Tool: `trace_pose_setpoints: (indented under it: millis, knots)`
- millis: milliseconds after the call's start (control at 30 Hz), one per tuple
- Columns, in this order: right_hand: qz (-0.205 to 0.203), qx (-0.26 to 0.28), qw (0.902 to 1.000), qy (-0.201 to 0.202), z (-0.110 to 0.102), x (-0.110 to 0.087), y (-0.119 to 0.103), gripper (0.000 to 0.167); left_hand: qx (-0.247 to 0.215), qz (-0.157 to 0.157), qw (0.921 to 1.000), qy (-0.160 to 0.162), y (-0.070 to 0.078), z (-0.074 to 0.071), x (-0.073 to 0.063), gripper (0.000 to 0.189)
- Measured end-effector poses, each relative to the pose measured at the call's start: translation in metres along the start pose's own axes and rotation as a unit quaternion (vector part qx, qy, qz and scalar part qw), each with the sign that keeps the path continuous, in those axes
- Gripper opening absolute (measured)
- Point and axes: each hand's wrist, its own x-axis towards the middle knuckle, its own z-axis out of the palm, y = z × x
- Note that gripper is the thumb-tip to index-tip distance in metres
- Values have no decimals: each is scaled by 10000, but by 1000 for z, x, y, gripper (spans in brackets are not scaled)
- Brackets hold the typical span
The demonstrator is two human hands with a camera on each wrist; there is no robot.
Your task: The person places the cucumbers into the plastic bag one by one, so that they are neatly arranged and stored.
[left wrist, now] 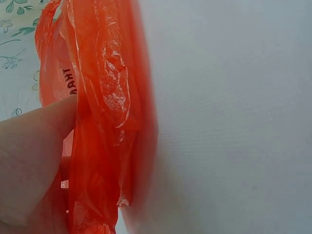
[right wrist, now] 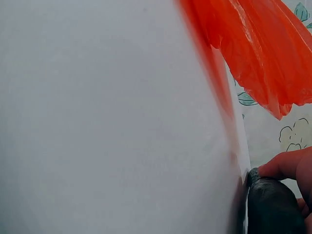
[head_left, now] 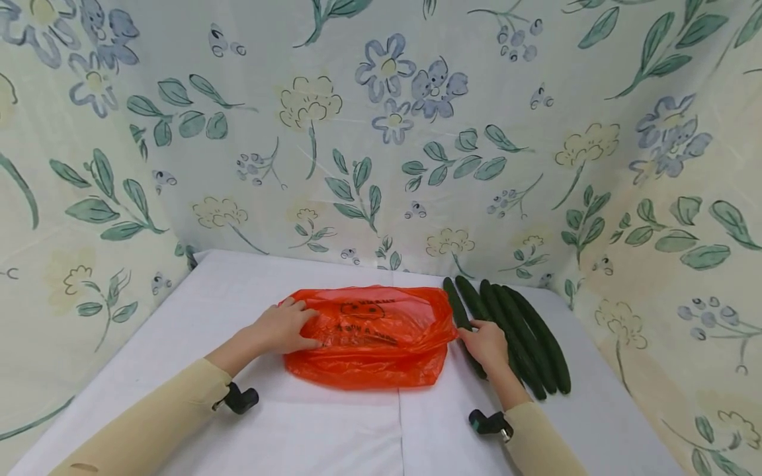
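Note:
A red plastic bag (head_left: pixel 369 367) with dark printing lies across the middle of the white table. My left hand (head_left: pixel 284 328) holds its left side; in the left wrist view the thumb (left wrist: pixel 58 114) reaches behind a crumpled fold of the bag (left wrist: pixel 105 97), and the other fingers are partly hidden. At the bag's right side, my right hand (head_left: pixel 489 345) grips the leftmost dark green cucumber (head_left: pixel 455 301). The right wrist view has a finger against the end of the cucumber (right wrist: pixel 275 204), with the bag (right wrist: pixel 265 53) apart from the fingers.
Several more long cucumbers (head_left: pixel 536 337) lie side by side to the right of my right hand. White cloth covers the table (head_left: pixel 333 430), with a seam running toward me. A floral curtain (head_left: pixel 387 165) hangs behind and at both sides.

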Motion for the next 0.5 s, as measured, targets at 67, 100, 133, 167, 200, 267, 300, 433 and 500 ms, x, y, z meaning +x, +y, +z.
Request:
trace_pose_setpoints:
  millis: [67, 100, 133, 167, 200, 267, 300, 433, 500]
  knots:
    - [91, -16, 10000, -14, 0, 1, 1, 54, 39, -28, 10000, 5, 0, 0, 1, 74]
    - [108, -38, 9999, -29, -1, 2, 2, 56, 66, -37, 10000, 7, 0, 0, 1, 74]
    - [120, -55, 9999, -51, -1, 2, 2, 57, 85, -48, 10000, 8, 0, 1, 2, 75]
    - [111, -89, 9999, -81, -1, 3, 2, 58, 95, -53, 9999, 13, 0, 1, 2, 75]
    - [93, -116, 9998, -108, -2, 3, 2, 60, 120, -49, 9999, 21, -1, 1, 3, 75]
    - [34, -160, 9998, -144, -2, 4, 2, 62, 171, -17, 9998, 38, -1, 1, 4, 74]
    - [19, -155, 9998, -155, -2, 3, 2, 63, 193, -6, 9998, 39, -1, 1, 4, 73]
    - [31, -115, 9998, -146, -1, 1, 0, 63, 267, 33, 9996, 42, -1, 3, 5, 72]
    - [84, -79, 9999, -110, 1, 0, 0, 61, 289, 37, 9996, 43, -1, 4, 5, 72]
